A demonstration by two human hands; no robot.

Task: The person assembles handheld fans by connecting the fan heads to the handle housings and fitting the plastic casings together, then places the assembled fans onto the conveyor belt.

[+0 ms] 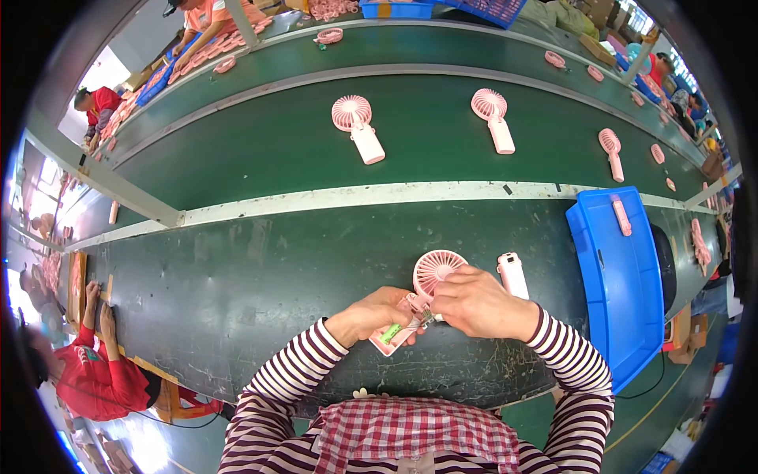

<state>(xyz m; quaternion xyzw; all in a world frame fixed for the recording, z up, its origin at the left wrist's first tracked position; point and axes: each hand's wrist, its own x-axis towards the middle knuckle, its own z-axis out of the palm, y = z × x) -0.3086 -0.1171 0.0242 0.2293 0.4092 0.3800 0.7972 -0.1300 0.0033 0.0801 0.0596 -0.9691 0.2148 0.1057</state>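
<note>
A small pink hand-held fan [436, 271] lies over the near edge of the dark green table, its round grille pointing away from me. My left hand [373, 314] grips its open handle, where a green part [390, 332] shows inside. At the joint between grille and handle, my right hand [480, 302] pinches the fan with its fingertips. A white handle cover [513, 274] lies on the table just right of my right hand.
Finished pink fans [357, 126] [493, 118] [610, 152] lie on the green conveyor belt beyond. A blue tray [624, 292] holding one pink piece stands at my right. Other people work at the left [95, 371] and at the far side [207, 17].
</note>
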